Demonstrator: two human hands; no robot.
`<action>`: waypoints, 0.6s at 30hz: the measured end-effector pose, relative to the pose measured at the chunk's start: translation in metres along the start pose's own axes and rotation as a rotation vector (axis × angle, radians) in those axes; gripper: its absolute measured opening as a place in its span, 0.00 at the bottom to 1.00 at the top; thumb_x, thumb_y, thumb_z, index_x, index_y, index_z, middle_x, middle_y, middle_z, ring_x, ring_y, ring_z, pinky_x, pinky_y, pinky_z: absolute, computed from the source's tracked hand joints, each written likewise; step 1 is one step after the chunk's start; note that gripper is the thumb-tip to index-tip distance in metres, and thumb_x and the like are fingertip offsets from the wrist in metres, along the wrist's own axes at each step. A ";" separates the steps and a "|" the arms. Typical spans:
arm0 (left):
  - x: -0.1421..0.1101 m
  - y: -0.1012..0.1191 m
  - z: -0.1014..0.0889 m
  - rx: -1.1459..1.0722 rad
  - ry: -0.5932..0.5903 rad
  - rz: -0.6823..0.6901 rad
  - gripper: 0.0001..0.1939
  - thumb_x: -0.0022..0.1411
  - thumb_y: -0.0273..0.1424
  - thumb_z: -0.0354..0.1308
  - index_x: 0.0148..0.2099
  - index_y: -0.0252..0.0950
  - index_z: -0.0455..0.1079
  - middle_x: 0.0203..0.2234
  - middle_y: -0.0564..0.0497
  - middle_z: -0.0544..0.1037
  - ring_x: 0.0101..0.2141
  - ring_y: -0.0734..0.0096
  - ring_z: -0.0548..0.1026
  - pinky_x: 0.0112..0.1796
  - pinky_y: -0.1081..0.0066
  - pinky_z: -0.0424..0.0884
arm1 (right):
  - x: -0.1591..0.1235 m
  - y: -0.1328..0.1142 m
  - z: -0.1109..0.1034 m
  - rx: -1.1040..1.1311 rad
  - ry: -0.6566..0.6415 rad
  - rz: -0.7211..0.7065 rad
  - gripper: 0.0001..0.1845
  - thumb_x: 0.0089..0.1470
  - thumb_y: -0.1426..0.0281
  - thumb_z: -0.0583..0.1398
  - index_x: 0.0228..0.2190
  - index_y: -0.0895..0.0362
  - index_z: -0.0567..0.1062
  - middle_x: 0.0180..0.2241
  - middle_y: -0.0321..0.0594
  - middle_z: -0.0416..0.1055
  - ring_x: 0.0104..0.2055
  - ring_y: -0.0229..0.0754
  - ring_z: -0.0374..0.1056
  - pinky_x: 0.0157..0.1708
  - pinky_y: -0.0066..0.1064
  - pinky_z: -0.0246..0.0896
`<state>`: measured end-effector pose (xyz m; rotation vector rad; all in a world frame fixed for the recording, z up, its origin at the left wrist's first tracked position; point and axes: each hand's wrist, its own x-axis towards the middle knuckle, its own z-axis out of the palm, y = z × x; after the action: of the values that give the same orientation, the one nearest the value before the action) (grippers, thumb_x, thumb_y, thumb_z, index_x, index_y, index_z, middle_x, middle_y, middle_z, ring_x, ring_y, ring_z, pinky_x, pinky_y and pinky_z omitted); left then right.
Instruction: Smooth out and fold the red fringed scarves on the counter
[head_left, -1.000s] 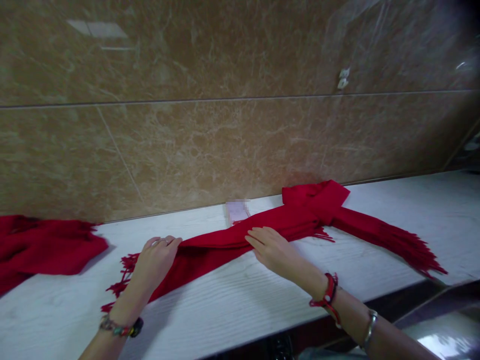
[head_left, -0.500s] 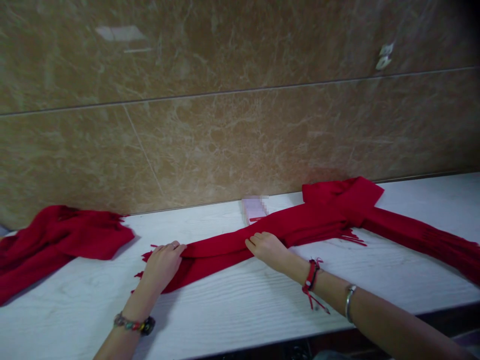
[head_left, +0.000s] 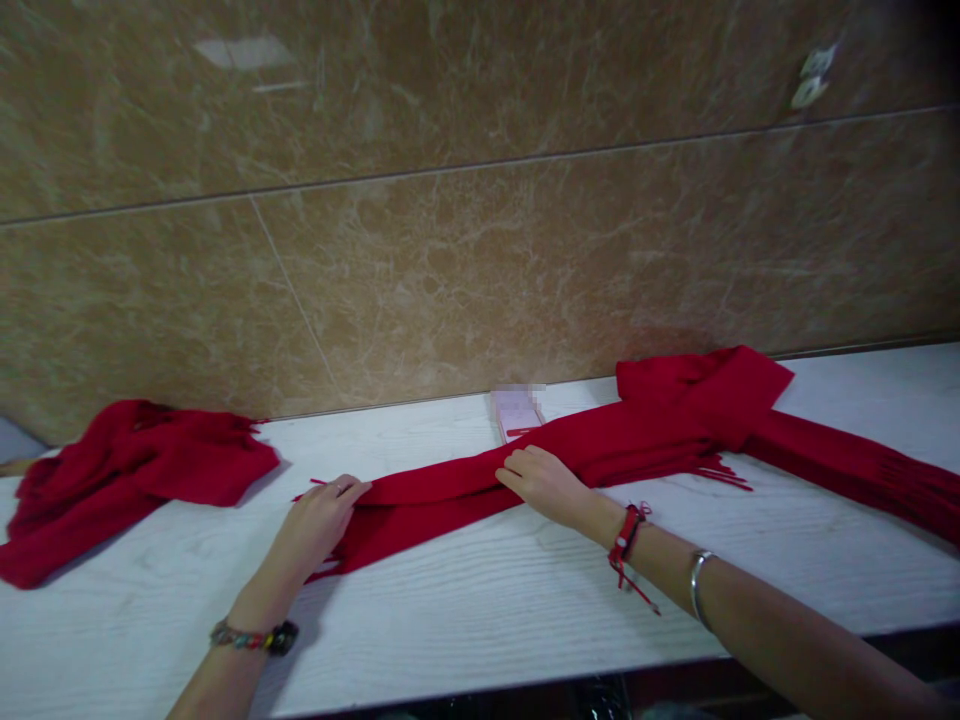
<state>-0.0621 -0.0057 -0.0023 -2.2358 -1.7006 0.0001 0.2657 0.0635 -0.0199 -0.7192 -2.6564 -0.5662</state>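
Note:
A long red scarf (head_left: 439, 515) lies slantwise across the white table, its upper layer folded lengthwise over a lower one. My left hand (head_left: 321, 522) is closed on the fold's edge at the left end, covering most of the fringe there. Farther along the same edge, my right hand (head_left: 546, 484) pinches the cloth with curled fingers. To the right the scarf crosses over itself in a folded loop (head_left: 705, 390), and another length runs toward the right edge of the view. The fingertips of both hands are partly hidden.
A second red scarf (head_left: 150, 460) lies crumpled at the left. Behind the long scarf sits a small pale pack (head_left: 517, 410) with a red mark, partly blurred. A brown marble-patterned wall (head_left: 450, 280) borders the white table (head_left: 465, 620); a small white fixture (head_left: 814, 78) is on it.
The view has turned, so the scarves appear farther right or more fully at left. My left hand now covers more of the fringe, and my right fingers have curled onto the fold.

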 end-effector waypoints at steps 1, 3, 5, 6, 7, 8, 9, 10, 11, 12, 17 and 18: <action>-0.002 -0.002 -0.003 0.008 0.026 0.004 0.20 0.57 0.21 0.41 0.47 0.36 0.69 0.40 0.47 0.75 0.35 0.67 0.74 0.39 0.68 0.68 | -0.001 0.002 0.001 0.014 0.020 0.024 0.09 0.56 0.78 0.52 0.30 0.60 0.71 0.27 0.40 0.68 0.32 0.40 0.62 0.34 0.32 0.53; -0.007 -0.006 -0.012 0.020 0.089 0.018 0.19 0.58 0.21 0.41 0.46 0.35 0.69 0.38 0.46 0.75 0.34 0.66 0.73 0.39 0.67 0.68 | -0.003 0.007 0.000 0.045 0.064 0.066 0.09 0.56 0.77 0.52 0.30 0.60 0.72 0.28 0.40 0.68 0.32 0.40 0.62 0.35 0.31 0.52; -0.016 -0.008 -0.021 0.010 0.157 0.034 0.18 0.59 0.22 0.42 0.45 0.35 0.70 0.37 0.45 0.75 0.36 0.65 0.72 0.40 0.66 0.67 | -0.004 0.011 -0.002 0.068 0.089 0.065 0.09 0.56 0.77 0.52 0.31 0.60 0.72 0.28 0.40 0.69 0.32 0.39 0.62 0.35 0.31 0.52; -0.020 -0.008 -0.025 -0.005 0.171 0.046 0.18 0.59 0.22 0.43 0.44 0.36 0.70 0.37 0.45 0.75 0.37 0.65 0.72 0.40 0.66 0.67 | -0.005 0.012 -0.004 0.073 0.083 0.047 0.09 0.56 0.77 0.52 0.31 0.60 0.72 0.28 0.40 0.69 0.32 0.39 0.62 0.36 0.31 0.52; -0.025 -0.006 -0.027 -0.024 0.160 0.068 0.17 0.58 0.22 0.44 0.44 0.37 0.71 0.37 0.46 0.75 0.37 0.65 0.72 0.41 0.66 0.67 | -0.006 0.013 -0.006 0.072 0.066 0.020 0.09 0.56 0.77 0.52 0.30 0.60 0.72 0.28 0.40 0.69 0.33 0.39 0.62 0.36 0.32 0.51; -0.030 -0.003 -0.028 -0.047 0.127 0.099 0.17 0.58 0.22 0.45 0.43 0.38 0.72 0.36 0.47 0.75 0.37 0.66 0.72 0.41 0.67 0.67 | -0.006 0.013 -0.007 0.068 0.039 -0.010 0.08 0.56 0.77 0.52 0.30 0.60 0.71 0.28 0.39 0.69 0.33 0.40 0.62 0.36 0.32 0.51; -0.035 0.000 -0.027 -0.071 0.083 0.131 0.17 0.57 0.21 0.46 0.42 0.39 0.72 0.36 0.47 0.75 0.36 0.67 0.72 0.41 0.67 0.67 | -0.007 0.012 -0.008 0.064 0.004 -0.041 0.08 0.56 0.77 0.53 0.30 0.60 0.71 0.29 0.39 0.69 0.33 0.40 0.62 0.37 0.33 0.51; -0.039 0.003 -0.025 -0.094 0.041 0.156 0.17 0.56 0.20 0.46 0.42 0.40 0.72 0.35 0.48 0.75 0.36 0.67 0.72 0.41 0.68 0.67 | -0.008 0.011 -0.009 0.062 -0.030 -0.065 0.08 0.56 0.77 0.53 0.30 0.59 0.71 0.29 0.39 0.69 0.34 0.40 0.62 0.37 0.33 0.51; -0.042 0.005 -0.022 -0.116 0.013 0.167 0.18 0.55 0.20 0.46 0.42 0.40 0.72 0.35 0.48 0.75 0.37 0.67 0.72 0.41 0.68 0.67 | -0.008 0.011 -0.008 0.061 -0.059 -0.080 0.07 0.55 0.77 0.53 0.30 0.59 0.71 0.30 0.39 0.69 0.35 0.40 0.62 0.38 0.34 0.51; -0.045 0.007 -0.020 -0.138 0.005 0.163 0.18 0.55 0.20 0.46 0.42 0.40 0.72 0.36 0.48 0.75 0.37 0.68 0.72 0.40 0.68 0.67 | -0.008 0.010 -0.008 0.060 -0.081 -0.086 0.07 0.55 0.78 0.53 0.31 0.59 0.71 0.31 0.39 0.70 0.35 0.40 0.62 0.38 0.34 0.51; -0.047 0.002 -0.018 -0.262 0.119 0.085 0.16 0.60 0.26 0.44 0.42 0.38 0.72 0.36 0.47 0.74 0.37 0.68 0.72 0.40 0.70 0.69 | -0.009 0.011 -0.009 0.047 -0.062 -0.031 0.08 0.55 0.78 0.53 0.32 0.60 0.71 0.31 0.40 0.70 0.36 0.40 0.63 0.39 0.34 0.52; -0.047 0.002 -0.019 -0.276 0.130 0.080 0.16 0.60 0.27 0.44 0.42 0.38 0.72 0.36 0.47 0.74 0.37 0.68 0.72 0.40 0.70 0.69 | -0.009 0.012 -0.009 0.043 -0.053 -0.014 0.08 0.55 0.78 0.53 0.32 0.60 0.71 0.31 0.40 0.70 0.35 0.40 0.63 0.39 0.34 0.52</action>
<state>-0.0699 -0.0556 0.0062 -2.4378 -1.6243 -0.3744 0.2815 0.0652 -0.0120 -0.7124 -2.7156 -0.4988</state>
